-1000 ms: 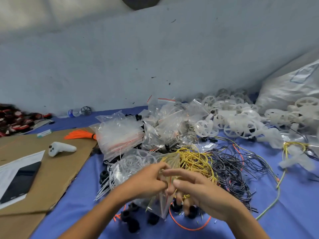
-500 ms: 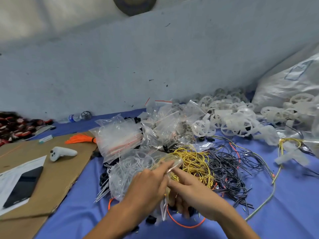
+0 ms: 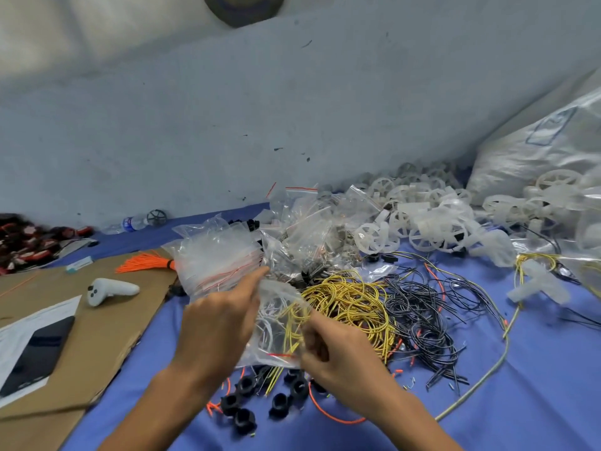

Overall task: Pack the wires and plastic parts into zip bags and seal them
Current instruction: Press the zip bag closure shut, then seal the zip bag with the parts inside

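Clear zip bag [image 3: 276, 323], held above the blue cloth [image 3: 520, 402], containing yellow wires and white plastic parts (its red seal strip sits at the lower edge). Behind it, a heap of more zip bags [image 3: 221, 262], too many to count. Loose yellow wires [image 3: 354, 301] and black wires [image 3: 419, 317] lie just right of the bag; about eight black rings [image 3: 244, 418] lie below it. Left hand [image 3: 218, 323] pinches the bag's upper left edge, forefinger extended. Right hand [image 3: 338, 353] pinches its lower right corner, fingers curled.
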`<action>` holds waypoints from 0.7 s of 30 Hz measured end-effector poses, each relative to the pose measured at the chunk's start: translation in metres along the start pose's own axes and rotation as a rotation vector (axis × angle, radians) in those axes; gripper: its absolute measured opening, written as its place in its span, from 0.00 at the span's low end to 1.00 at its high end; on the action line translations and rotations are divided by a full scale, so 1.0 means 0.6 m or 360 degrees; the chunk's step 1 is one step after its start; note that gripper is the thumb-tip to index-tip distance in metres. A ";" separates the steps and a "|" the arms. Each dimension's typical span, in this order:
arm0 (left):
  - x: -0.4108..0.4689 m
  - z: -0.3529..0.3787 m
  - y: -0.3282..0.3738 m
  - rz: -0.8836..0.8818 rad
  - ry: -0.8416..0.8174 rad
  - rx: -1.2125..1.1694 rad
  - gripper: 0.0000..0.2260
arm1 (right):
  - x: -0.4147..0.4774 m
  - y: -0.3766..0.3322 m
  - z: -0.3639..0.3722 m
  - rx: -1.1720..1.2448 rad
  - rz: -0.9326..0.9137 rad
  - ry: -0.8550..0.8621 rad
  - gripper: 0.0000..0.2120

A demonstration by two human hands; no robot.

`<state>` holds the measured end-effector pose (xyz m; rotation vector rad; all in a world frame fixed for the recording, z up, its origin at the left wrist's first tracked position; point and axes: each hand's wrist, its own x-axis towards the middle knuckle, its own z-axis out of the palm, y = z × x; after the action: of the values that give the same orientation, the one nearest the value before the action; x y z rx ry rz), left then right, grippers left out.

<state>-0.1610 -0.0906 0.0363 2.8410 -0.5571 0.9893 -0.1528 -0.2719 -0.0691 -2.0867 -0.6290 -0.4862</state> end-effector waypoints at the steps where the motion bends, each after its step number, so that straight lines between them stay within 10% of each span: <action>1: -0.002 -0.006 -0.003 -0.0082 -0.0022 -0.0142 0.16 | -0.002 -0.002 0.006 0.0023 -0.0031 -0.0061 0.09; 5: -0.034 -0.004 0.004 -0.0035 -0.0380 -0.0753 0.17 | -0.006 -0.001 0.012 0.0139 -0.0065 -0.0315 0.12; 11: -0.046 -0.005 -0.020 -0.0260 -0.0052 -0.0338 0.17 | 0.007 -0.009 -0.027 0.0373 0.0228 0.0137 0.11; 14: -0.049 -0.011 -0.031 -0.0312 -0.0072 -0.0333 0.17 | 0.011 0.020 -0.055 -0.0277 0.0369 0.0380 0.08; 21: -0.064 -0.002 -0.037 -0.0245 -0.0103 -0.0296 0.17 | -0.005 0.053 -0.062 -0.1157 0.0698 -0.0139 0.13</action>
<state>-0.1813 -0.0576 0.0144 2.7106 -0.4043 0.7797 -0.1405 -0.3192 -0.0709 -2.8437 -0.0038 -0.4011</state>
